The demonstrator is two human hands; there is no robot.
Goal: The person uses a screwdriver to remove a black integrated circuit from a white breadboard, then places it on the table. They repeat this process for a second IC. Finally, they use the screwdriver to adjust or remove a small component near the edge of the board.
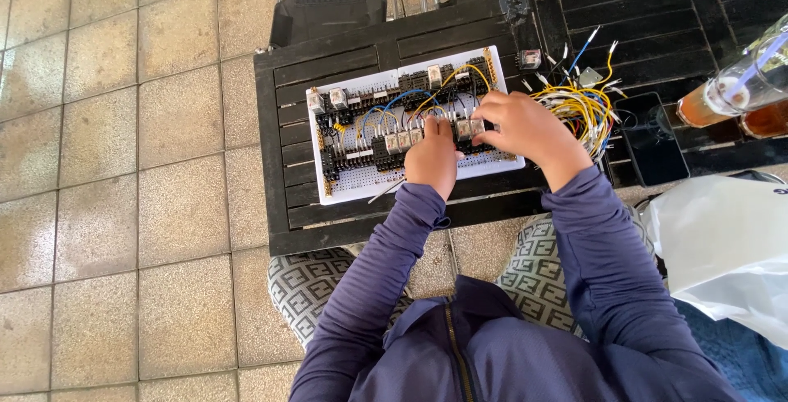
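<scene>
Your left hand [432, 158] and right hand [525, 127] pinch relays on white breadboard [427, 174]; loose jumper wires [587, 106], phone [651, 137] at table's right edge.

A white breadboard [353, 184] is shown, populated with black components [379, 152] and crossed by blue and yellow jumper wires [410, 102]. A loose bundle of yellow, white and blue wires [584, 106] is seen beside it. The slatted table [283, 164] is finished in black. Both sleeves [611, 262] are coloured dusky purple-blue. The trousers [300, 287] are patterned in a grey-and-cream geometric repeat. The floor tiles [123, 205] are speckled beige. A black phone [651, 139] and a white plastic bag [722, 238] are included.
</scene>
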